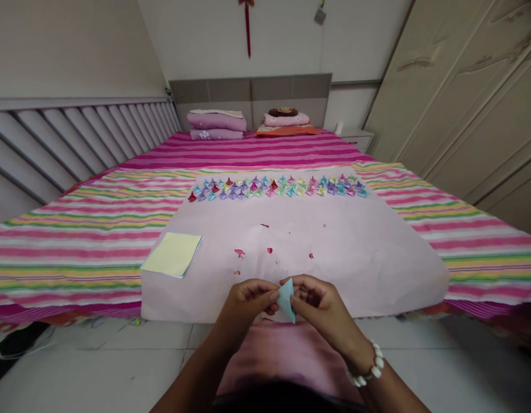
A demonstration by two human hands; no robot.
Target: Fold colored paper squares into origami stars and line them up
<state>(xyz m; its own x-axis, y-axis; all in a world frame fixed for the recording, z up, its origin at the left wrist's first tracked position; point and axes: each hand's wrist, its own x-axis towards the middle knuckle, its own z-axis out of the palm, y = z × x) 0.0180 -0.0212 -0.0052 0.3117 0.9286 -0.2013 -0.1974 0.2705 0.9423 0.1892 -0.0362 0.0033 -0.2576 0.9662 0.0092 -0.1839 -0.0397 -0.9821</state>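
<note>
Between my two hands is a small piece of light blue folded paper, held above the near edge of a pale pink sheet. My left hand pinches its left side with thumb and fingers. On the other side, my right hand grips the paper's right edge, thumb in front; a white bead bracelet circles that wrist. A stack of square paper, pale yellow on top, lies at the sheet's left. Rows of small folded paper pieces in many colours stand along its far side.
Several red scraps are scattered over the middle of the sheet. Underneath is a bed with a striped cover. Folded bedding sits by the headboard. A slatted rail runs left; a wardrobe stands right.
</note>
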